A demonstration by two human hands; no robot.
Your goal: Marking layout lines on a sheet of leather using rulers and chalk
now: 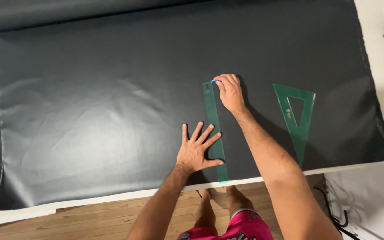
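Covering most of the desk [381, 171], a large sheet of dark fabric [94, 115] lies flat, its far end still rolled into a bolt along the top edge. On it, right of centre, rests a green translucent straight ruler [213, 113] — long axis running from the near edge of the fabric away from the person, tilted slightly left at the far end. A green set square [308, 116] lies well apart to the right, untouched, its point toward the near edge.

The left hand [196, 151] is released and spread flat, palm down; its fingertips press on the lower half of the ruler while the palm rests on the fabric just left of it. The right hand [230, 92] sits at the ruler's far end, on its right-hand edge, its grip pinched on a small blue marking piece [214, 81] — kind cannot be told — whose tip touches the fabric beside the ruler's top corner. The ruler thus extends from the right hand back toward the body.
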